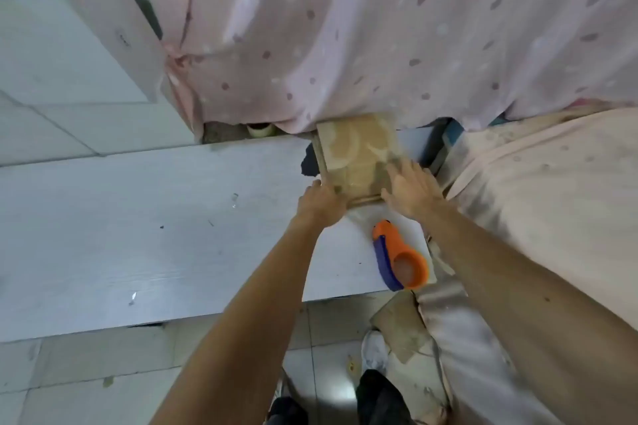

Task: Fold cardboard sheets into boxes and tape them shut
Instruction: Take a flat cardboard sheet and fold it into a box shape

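1. My left hand point(321, 204): at the near left corner of the brown cardboard box point(355, 152), fingers curled against that corner and holding it. The picture is blurred here, so the finer lie of the fingers is not legible.
2. My right hand point(411, 190): fingers straight and spread wide, palm down, pressing flat on the near right part of the box's top.
3. Brown cardboard box: closed, with glossy patches on top. It stands on the white table point(138, 217) at the far edge, toward the right end, its far side touching the curtain hem.
4. Orange and blue plastic tape dispenser point(397, 256): lying on the table by the near right corner, just beside my right forearm and apart from the box.
5. Pale pink spotted curtain point(379, 28): hanging behind the table's far edge.
6. Pale pink cloth point(552, 190): draped over something off the table's right end.
7. Flat brown cardboard scrap point(400, 328): on the tiled floor point(86, 373) below the near right corner.
8. My white shoe point(374, 350): on the floor beside that scrap.
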